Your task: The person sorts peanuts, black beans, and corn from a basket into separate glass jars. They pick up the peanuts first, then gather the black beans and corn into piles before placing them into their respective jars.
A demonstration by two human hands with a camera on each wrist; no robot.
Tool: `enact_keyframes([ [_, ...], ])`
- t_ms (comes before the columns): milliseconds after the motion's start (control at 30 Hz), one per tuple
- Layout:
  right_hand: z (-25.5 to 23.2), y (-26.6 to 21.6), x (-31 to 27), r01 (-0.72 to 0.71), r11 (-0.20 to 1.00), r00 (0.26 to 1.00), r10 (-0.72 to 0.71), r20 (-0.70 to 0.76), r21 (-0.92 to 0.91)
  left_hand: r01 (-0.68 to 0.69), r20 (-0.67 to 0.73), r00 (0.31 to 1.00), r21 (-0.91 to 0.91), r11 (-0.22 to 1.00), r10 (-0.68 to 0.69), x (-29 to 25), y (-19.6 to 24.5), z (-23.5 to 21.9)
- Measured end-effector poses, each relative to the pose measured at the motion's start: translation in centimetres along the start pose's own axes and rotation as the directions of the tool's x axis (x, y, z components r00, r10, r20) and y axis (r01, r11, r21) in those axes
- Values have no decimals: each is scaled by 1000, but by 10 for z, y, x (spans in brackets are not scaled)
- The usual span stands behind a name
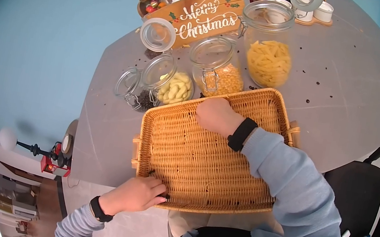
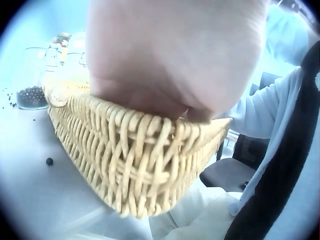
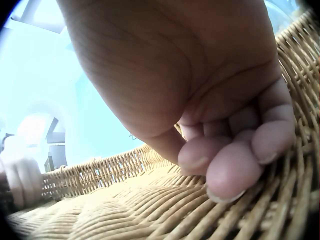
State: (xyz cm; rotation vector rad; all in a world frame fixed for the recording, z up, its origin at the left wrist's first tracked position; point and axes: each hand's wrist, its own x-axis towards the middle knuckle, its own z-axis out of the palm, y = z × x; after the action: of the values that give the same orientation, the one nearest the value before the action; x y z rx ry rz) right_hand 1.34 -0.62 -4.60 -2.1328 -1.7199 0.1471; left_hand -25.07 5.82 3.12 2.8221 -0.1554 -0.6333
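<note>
A shallow wicker basket [image 1: 212, 167] lies at the table's near edge. My left hand [image 1: 137, 194] reaches over its near left corner, and the thumb and fingertips pinch a small black bean [image 1: 165, 197] there. Another dark bit [image 1: 150, 172] lies close to that hand. The left wrist view has the palm over the woven rim [image 2: 150, 125], its fingers hidden. Inside the basket's far side is my right hand [image 1: 218, 115]. Its fingers [image 3: 235, 167] are curled with the tips down at the weave in the right wrist view, and nothing shows in their grasp.
Behind the basket stand glass jars: dark beans [image 1: 145, 101], pale yellow pieces [image 1: 175, 88], corn kernels [image 1: 226, 80] and penne [image 1: 268, 64]. A Merry Christmas wooden box [image 1: 206, 18] is farther back. Black beans [image 1: 307, 101] lie scattered on the grey table [image 1: 349, 95]. A chair [image 1: 353, 196] stands at right.
</note>
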Motion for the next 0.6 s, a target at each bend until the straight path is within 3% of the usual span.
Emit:
enact_keyframes([
  [300, 0, 2, 0, -11, 999, 1000, 11, -7, 39, -108, -28, 994, -20, 994, 107, -6, -6, 9],
  [600, -1, 1, 0, -21, 999, 1000, 20, 18, 25, -76, -110, 991, 8, 997, 77, -4, -5, 17],
])
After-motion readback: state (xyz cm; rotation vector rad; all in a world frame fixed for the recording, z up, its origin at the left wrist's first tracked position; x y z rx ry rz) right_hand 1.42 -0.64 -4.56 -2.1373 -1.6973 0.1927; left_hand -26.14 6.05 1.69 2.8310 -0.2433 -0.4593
